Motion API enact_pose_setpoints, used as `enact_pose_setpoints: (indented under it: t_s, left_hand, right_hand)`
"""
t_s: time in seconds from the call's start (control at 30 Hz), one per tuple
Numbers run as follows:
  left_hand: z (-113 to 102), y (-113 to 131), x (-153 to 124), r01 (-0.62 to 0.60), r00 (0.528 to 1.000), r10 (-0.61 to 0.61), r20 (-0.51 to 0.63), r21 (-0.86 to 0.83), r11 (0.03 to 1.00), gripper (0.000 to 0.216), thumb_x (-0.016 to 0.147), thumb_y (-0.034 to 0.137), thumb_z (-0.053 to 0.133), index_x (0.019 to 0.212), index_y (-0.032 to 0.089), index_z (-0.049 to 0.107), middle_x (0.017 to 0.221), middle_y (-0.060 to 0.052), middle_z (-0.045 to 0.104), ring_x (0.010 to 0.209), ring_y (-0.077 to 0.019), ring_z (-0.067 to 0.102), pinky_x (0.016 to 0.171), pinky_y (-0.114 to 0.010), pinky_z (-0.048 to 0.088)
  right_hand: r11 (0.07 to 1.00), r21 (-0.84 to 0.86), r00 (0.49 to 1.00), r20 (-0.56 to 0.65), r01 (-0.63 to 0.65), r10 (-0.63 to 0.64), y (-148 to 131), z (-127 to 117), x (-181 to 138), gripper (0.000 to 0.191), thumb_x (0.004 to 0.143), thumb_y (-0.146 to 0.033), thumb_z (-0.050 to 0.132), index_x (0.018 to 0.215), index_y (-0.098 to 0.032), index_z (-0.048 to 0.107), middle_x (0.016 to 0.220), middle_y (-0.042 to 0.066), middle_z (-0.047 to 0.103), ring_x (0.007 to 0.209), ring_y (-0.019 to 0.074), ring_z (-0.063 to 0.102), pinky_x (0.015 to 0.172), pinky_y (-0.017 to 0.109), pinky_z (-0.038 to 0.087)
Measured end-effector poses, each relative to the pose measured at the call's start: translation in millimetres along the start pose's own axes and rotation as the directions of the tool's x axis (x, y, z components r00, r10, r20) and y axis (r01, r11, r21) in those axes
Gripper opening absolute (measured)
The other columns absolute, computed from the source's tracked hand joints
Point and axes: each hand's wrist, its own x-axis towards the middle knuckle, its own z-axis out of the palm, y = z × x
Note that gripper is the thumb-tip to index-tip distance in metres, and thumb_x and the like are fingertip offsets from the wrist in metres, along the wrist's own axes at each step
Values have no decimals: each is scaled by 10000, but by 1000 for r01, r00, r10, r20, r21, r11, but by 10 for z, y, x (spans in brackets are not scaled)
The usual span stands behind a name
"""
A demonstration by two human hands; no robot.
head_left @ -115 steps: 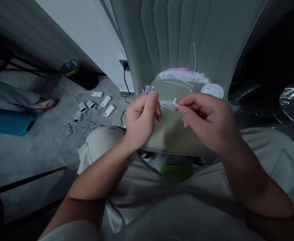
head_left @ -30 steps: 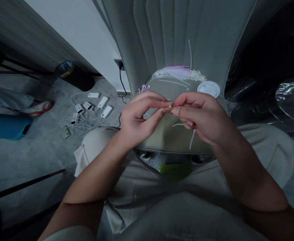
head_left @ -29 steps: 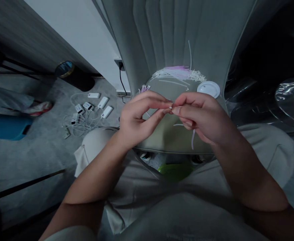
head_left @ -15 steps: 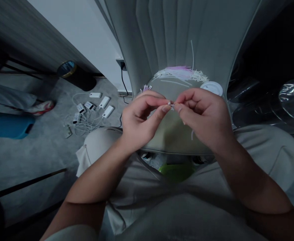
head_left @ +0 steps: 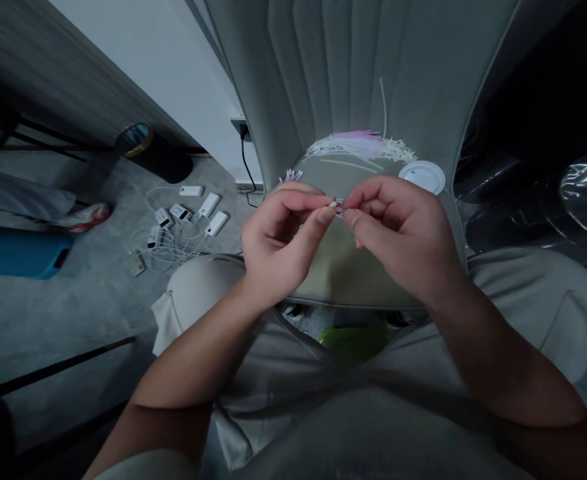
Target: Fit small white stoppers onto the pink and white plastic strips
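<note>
At the far left, a blue box (head_left: 21,252) stands on the floor, then a black bin (head_left: 156,153), then white blocks (head_left: 217,224) in a tangle of cables (head_left: 173,252). The left hand (head_left: 281,240) comes next, thumb and forefinger pinching a tiny white piece (head_left: 333,204) above the chair (head_left: 318,283). Tips of a purple-and-white bunch (head_left: 291,176) show just beyond this hand; whether it lies on the seat or is held, I cannot tell.

Right of the piece, thin strips (head_left: 340,212) bridge the gap to the right hand (head_left: 403,233), which grips them between thumb and forefinger. How piece and strips join is too small to make out. A steady left pinch, close to the join, should serve best, with the right fingertips guiding the strips straight in line; squeezing hard could bend them.

Beyond the hands, a pile (head_left: 353,142) of white and pink sticks lies near the backrest, loose ones beside it. Farthest right on the seat sits a white lid (head_left: 422,177).
</note>
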Motion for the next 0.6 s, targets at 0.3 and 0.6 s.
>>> enact_pose_setpoints:
  t_s: [0.3, 0.6]
  left_hand:
    - [-160, -105, 100, -366, 916, 298, 269, 253, 896, 133, 973, 293, 564, 891, 204, 618, 766, -19, 641, 703, -131, 592, 638, -276, 469]
    - [-192, -153, 116, -440, 859, 349, 374, 193, 877, 184, 992, 255, 453, 866, 202, 576, 676, -28, 585, 599, -142, 544, 557, -271, 414]
  right_hand:
    - [964, -229, 990, 51, 138, -130, 16, -107, -4, 79, 882, -146, 625, 845, -217, 622, 629, -54, 464, 560, 81, 425, 526, 246, 367]
    - [959, -236, 986, 90, 157, -139, 5, -82, -24, 74, 892, -169, 615, 839, -221, 621, 648, -45, 481, 581, 91, 452, 535, 252, 375]
